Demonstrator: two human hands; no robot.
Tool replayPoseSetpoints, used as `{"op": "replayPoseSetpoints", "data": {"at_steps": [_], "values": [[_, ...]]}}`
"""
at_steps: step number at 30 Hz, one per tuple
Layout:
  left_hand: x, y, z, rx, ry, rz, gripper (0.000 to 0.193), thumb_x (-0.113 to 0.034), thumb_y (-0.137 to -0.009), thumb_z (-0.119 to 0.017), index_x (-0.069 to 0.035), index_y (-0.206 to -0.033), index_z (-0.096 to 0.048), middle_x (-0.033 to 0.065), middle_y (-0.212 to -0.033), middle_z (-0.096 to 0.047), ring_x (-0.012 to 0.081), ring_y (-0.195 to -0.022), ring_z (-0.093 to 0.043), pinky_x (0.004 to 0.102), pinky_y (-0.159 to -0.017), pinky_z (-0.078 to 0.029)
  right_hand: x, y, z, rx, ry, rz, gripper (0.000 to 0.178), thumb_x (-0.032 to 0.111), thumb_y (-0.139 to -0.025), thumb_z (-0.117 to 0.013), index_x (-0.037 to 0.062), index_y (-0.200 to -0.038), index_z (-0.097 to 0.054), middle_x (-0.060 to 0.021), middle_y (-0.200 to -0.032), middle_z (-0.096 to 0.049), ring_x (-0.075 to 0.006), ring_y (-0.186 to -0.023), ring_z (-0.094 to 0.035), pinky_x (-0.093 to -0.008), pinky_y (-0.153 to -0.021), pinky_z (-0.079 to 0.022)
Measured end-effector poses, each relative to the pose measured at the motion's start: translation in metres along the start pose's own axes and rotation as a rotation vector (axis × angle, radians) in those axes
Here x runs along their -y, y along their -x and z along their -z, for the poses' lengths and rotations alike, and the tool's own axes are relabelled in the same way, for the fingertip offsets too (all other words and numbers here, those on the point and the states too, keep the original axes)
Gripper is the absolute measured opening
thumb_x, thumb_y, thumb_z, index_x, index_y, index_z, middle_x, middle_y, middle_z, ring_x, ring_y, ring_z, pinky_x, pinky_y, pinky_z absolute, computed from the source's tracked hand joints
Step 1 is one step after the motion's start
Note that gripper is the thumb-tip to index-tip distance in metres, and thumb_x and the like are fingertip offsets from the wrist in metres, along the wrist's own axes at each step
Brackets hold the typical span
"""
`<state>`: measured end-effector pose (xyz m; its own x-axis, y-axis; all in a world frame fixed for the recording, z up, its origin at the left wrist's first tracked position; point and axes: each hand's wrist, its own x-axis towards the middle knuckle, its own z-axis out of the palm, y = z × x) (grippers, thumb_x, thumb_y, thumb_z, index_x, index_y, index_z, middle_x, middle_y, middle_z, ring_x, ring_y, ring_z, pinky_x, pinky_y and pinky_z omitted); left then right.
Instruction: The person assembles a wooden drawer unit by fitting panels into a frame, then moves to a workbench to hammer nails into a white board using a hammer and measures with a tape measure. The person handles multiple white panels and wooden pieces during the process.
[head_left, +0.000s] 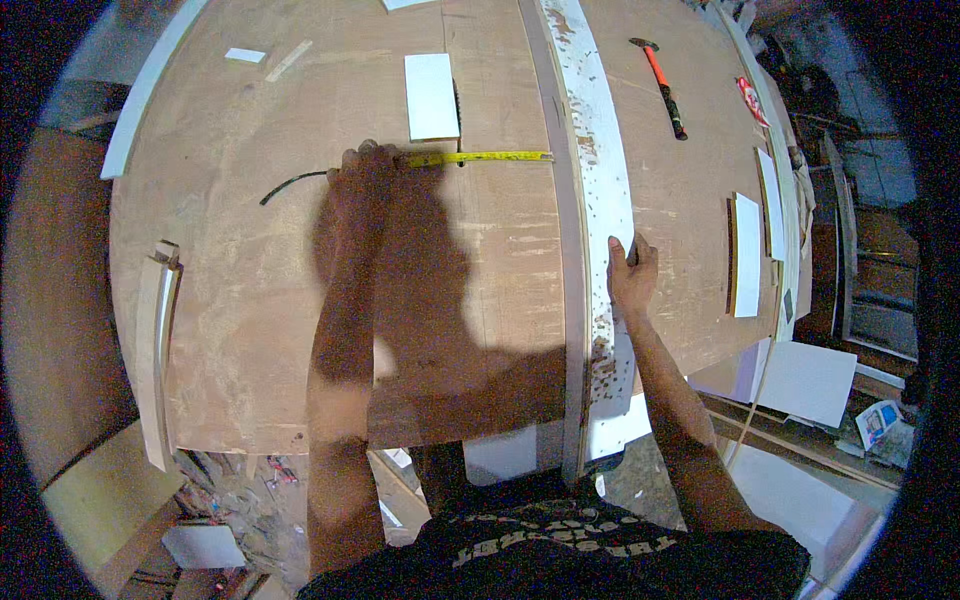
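My left hand point(366, 175) is closed round a tape measure whose case is mostly hidden by the fingers. Its yellow blade point(490, 157) runs out to the right and meets the near side of a long, narrow white board point(592, 130) speckled with brown spots. A black strap point(290, 185) trails leftward from that hand. My right hand point(632, 278) grips the board's right edge, with the thumb on its top face. Just beyond the blade lies a white rectangular panel point(431, 97). My shadow falls over the wood between the two hands.
The brown plywood worktop point(240, 330) carries a hammer point(662, 88) with an orange and black handle at the far right. White panel pieces point(746, 255) lie by the right edge, thin wood strips point(160, 350) by the left. Offcuts point(205, 546) litter the floor below.
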<state>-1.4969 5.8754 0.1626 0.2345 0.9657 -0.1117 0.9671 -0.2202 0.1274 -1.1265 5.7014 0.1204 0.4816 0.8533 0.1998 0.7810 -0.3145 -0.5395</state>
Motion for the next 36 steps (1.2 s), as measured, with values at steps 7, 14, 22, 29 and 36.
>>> {"op": "replayPoseSetpoints", "data": {"at_steps": [7,14,22,29,36], "values": [[-0.004,0.008,0.034,0.098,0.103,0.032,0.039,-0.04,-0.102,-0.05,-0.011,-0.119,-0.068,0.0122,-0.116,-0.063,0.0294,-0.115,-0.06,0.046,-0.102,-0.048,0.004,0.001,-0.002,-0.027,-0.031,-0.051,0.046,0.038,-0.091,-0.073,0.0018,-0.118,-0.068,-0.016,-0.088,-0.06,-0.0294,-0.088,-0.055,-0.0408,-0.081,-0.047],[-0.011,0.006,0.035,0.026,0.182,0.029,0.037,-0.04,-0.1,-0.051,-0.013,-0.119,-0.069,0.0119,-0.119,-0.064,0.0308,-0.116,-0.06,0.0471,-0.103,-0.046,0.006,0.001,-0.002,-0.076,0.021,0.039,0.044,0.039,-0.091,-0.072,0.0029,-0.116,-0.069,-0.0161,-0.086,-0.063,-0.0303,-0.088,-0.056,-0.0422,-0.081,-0.047],[0.001,0.001,-0.006,-0.141,0.224,0.021,0.032,-0.026,-0.093,-0.059,-0.018,-0.123,-0.067,0.0099,-0.12,-0.066,0.0305,-0.115,-0.061,0.0456,-0.101,-0.047,0.017,0.002,-0.003,-0.057,0.016,-0.072,0.044,0.039,-0.091,-0.071,0.0054,-0.118,-0.069,-0.0176,-0.089,-0.064,-0.0335,-0.089,-0.058,-0.0442,-0.084,-0.048],[0.005,-0.008,-0.017,-0.09,0.108,-0.021,0.034,-0.018,-0.094,-0.058,-0.019,-0.127,-0.065,0.0105,-0.122,-0.067,0.0321,-0.115,-0.061,0.0471,-0.101,-0.048,0.009,0.006,-0.005,-0.065,0.14,-0.129,0.051,0.042,-0.09,-0.071,0.0065,-0.125,-0.066,-0.0184,-0.099,-0.06,-0.0354,-0.093,-0.061,-0.0461,-0.084,-0.049],[0.011,-0.016,-0.025,-0.101,0.08,-0.032,0.036,-0.017,-0.096,-0.056,-0.02,-0.13,-0.064,0.011,-0.124,-0.066,0.0326,-0.117,-0.061,0.0471,-0.098,-0.051,0.011,0.004,-0.005,-0.043,0.169,-0.147,0.049,0.041,-0.09,-0.071,0.0068,-0.124,-0.066,-0.0191,-0.097,-0.062,-0.0394,-0.096,-0.061,-0.0497,-0.085,-0.05]]}}
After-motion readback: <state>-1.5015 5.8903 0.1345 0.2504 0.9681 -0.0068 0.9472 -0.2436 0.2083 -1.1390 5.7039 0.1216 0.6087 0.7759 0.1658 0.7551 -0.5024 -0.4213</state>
